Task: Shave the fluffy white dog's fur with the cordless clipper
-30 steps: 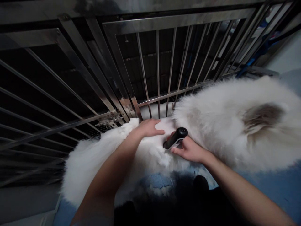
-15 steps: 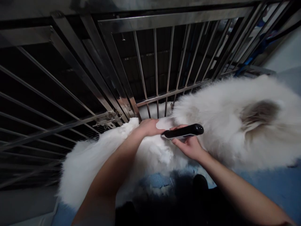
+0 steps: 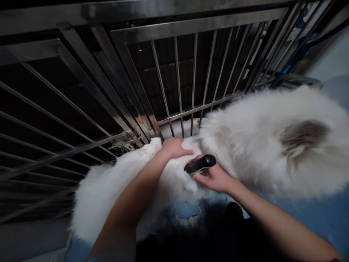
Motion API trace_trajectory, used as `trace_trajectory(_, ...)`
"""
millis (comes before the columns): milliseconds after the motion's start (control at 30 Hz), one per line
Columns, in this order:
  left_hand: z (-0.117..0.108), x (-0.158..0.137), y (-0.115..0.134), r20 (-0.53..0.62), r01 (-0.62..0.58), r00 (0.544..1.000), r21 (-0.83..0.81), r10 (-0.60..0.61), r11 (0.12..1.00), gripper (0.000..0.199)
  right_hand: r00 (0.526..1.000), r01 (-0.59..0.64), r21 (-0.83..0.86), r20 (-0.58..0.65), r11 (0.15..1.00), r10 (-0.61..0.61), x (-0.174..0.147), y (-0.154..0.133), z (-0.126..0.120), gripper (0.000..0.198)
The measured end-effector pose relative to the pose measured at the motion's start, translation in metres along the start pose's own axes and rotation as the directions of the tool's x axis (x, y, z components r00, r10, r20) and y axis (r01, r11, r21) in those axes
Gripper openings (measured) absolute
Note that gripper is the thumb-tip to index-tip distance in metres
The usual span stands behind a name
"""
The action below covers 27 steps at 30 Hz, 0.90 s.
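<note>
1. Right hand (image 3: 214, 178): closed around the black clipper (image 3: 202, 164), in front of the cage (image 3: 191, 26).
2. Change: half a second ago the clipper lay nearly level; its rear now tips up and its head sits farther from the cage.
3. Left hand (image 3: 176, 148): grips nothing, thumb spread on white fur (image 3: 173, 178), nearer the cage; position held.
4. Judgement: clipping under way; blade contact hidden.

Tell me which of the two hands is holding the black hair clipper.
The right hand holds the black hair clipper; the left hand rests on white fur without any visible tool.
</note>
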<state>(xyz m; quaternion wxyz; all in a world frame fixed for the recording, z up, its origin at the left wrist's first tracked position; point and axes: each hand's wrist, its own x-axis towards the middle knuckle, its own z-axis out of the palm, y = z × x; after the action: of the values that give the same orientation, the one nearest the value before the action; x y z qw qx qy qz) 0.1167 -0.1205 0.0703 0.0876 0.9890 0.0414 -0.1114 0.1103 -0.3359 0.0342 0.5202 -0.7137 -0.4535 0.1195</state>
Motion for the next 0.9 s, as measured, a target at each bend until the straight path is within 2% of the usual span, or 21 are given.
trace_trajectory(67,0.000,0.001,0.001,0.002,0.014,1.000,0.004,-0.014,1.000,0.084,1.000,-0.011,0.001,-0.023,1.000,0.011,-0.001,-0.001,0.002,0.022)
trace_trajectory(167,0.000,0.002,0.002,0.000,0.030,1.000,0.010,-0.030,0.999,0.082,0.968,0.002,0.023,-0.250,1.000,0.004,-0.002,0.000,0.006,0.025)
trace_trajectory(200,0.000,0.002,0.003,-0.005,0.033,0.999,0.009,-0.033,0.999,0.081,0.956,0.011,0.017,-0.292,1.000,-0.005,-0.003,0.001,0.009,0.025)
trace_trajectory(233,0.000,0.002,0.003,-0.011,0.033,0.999,0.008,-0.033,0.999,0.081,0.956,0.019,0.007,-0.294,1.000,-0.016,-0.004,0.003,0.012,0.026)
trace_trajectory(367,0.001,0.002,0.003,-0.021,0.033,0.999,0.000,-0.033,0.999,0.079,0.985,0.037,-0.004,-0.166,0.999,-0.037,-0.008,0.005,0.019,0.025)
trace_trajectory(400,0.001,0.003,0.003,-0.020,0.036,0.999,-0.003,-0.036,0.999,0.079,0.983,0.033,-0.003,-0.182,0.999,-0.033,-0.008,0.004,0.019,0.025)
trace_trajectory(500,0.003,0.005,0.003,-0.023,0.066,0.998,-0.009,-0.066,0.998,0.083,0.940,0.005,0.012,-0.341,1.000,0.000,-0.006,0.005,0.020,0.027)
trace_trajectory(567,0.004,0.006,0.003,-0.026,0.072,0.997,-0.008,-0.072,0.997,0.086,0.932,-0.019,0.032,-0.361,0.999,0.029,-0.006,0.006,0.023,0.027)
trace_trajectory(667,0.005,0.006,0.003,-0.026,0.063,0.998,-0.013,-0.063,0.998,0.085,0.982,-0.017,0.008,-0.190,1.000,0.018,-0.006,0.007,0.026,0.026)
trace_trajectory(733,0.004,0.006,0.003,-0.021,0.062,0.998,-0.024,-0.062,0.998,0.084,0.990,-0.010,-0.003,-0.144,1.000,0.009,-0.007,0.006,0.026,0.026)
trace_trajectory(833,0.005,0.007,0.003,-0.021,0.074,0.997,-0.040,-0.075,0.996,0.087,0.957,-0.036,0.031,-0.286,0.999,0.044,-0.005,0.003,0.025,0.027)
trace_trajectory(900,0.005,0.008,0.002,-0.025,0.072,0.997,-0.039,-0.073,0.997,0.087,0.946,-0.043,0.024,-0.320,0.999,0.048,-0.004,0.003,0.026,0.027)
